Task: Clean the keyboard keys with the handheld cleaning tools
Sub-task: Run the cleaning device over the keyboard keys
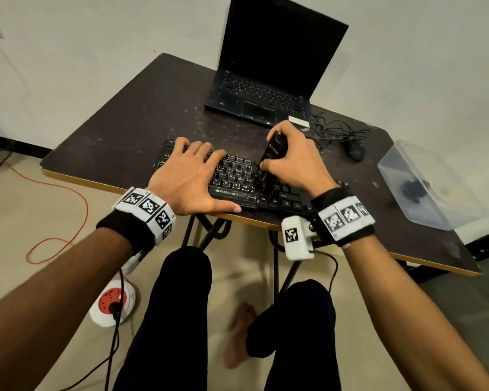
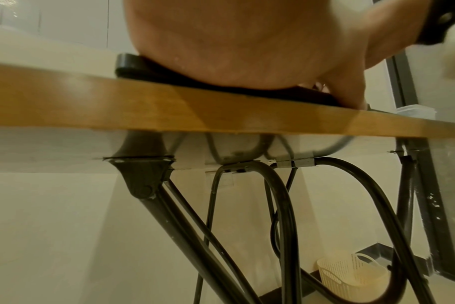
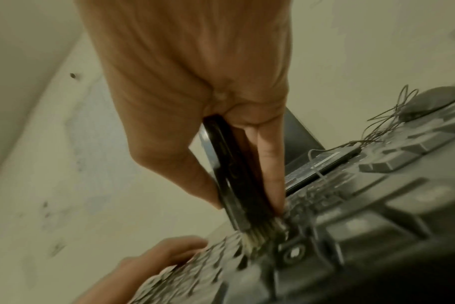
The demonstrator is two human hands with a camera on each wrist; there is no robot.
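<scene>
dark scuffed table [image 1: 141, 119], pale wall [image 1: 96, 38]

the keyboard [image 1: 237, 179] is set along the near edge of the tabletop [image 1: 130, 117]. the left hand [image 1: 187, 176] is laid flat on its left half, and the brush [image 1: 268, 162] is held upright over its middle by the grip of the right hand [image 1: 294, 159], bristles down among the keys (seen best from the right wrist). behind the keyboard, the laptop [image 1: 266, 88] is stood open. to the right of the laptop a mouse [image 1: 356, 150] and its tangled cable [image 1: 336, 131] are found, and further right a container [image 1: 424, 187] is placed on the tabletop.
</scene>
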